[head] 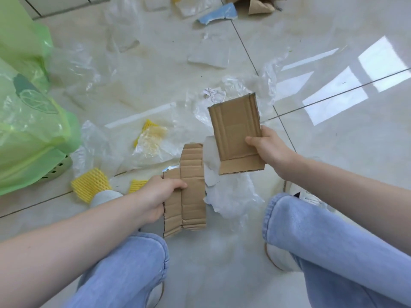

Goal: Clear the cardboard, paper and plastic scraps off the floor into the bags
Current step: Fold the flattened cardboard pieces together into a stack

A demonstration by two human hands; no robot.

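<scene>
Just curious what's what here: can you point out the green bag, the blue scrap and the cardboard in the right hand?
green bag [33, 138], head view, its crinkled side
blue scrap [219, 15], head view, its middle
cardboard [235, 127], head view, its flat face

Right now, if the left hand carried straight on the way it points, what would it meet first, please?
Probably the crumpled white plastic just beyond the cardboard strip that the left hand holds; depth is unclear.

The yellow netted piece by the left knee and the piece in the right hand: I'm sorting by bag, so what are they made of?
Yellow netted piece: looks like soft foam mesh, matte, with an open diamond lattice. Piece gripped by the right hand: corrugated cardboard, plain brown, matte, with ridges and fold lines showing.
</scene>
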